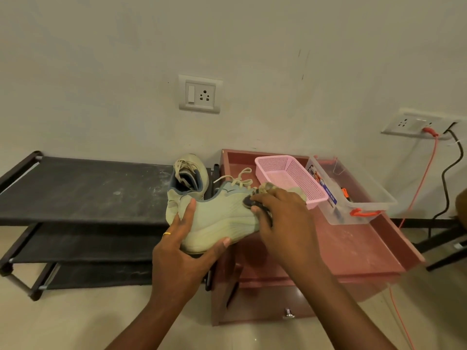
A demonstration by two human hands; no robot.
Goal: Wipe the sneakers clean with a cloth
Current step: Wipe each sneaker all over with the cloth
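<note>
Two sneakers, both pale green-grey mesh. Held sneaker (222, 218) up over the left edge of the table (353, 248), clamped at the heel end by the left hand (182, 248): grip closed, thumb across the side wall, fingers curled under the sole. Right hand (283, 223) pressed onto the forefoot, grip bunched round a dark patterned cloth (262, 195) (mostly hidden beneath the fingers). Other sneaker (188, 178) parked on the shoe rack (75, 190) just left of the table, toe toward the wall, opening toward the camera.

Probably light, easy to lift one-handed. Soft, yielding upper; firmer foam sole. Best taken by sole and heel, as here, for something stiff to push the cloth against. No squeezing of the mesh: likely to dent. Loose laces, apt to snag.

Long axis of the held sneaker roughly left to right, heel out past the table's left edge, toe over the table and aimed at the pink basket (290, 180) toward the table's back. Turned side-on, side wall to the camera, sole downward and toward the person.
</note>
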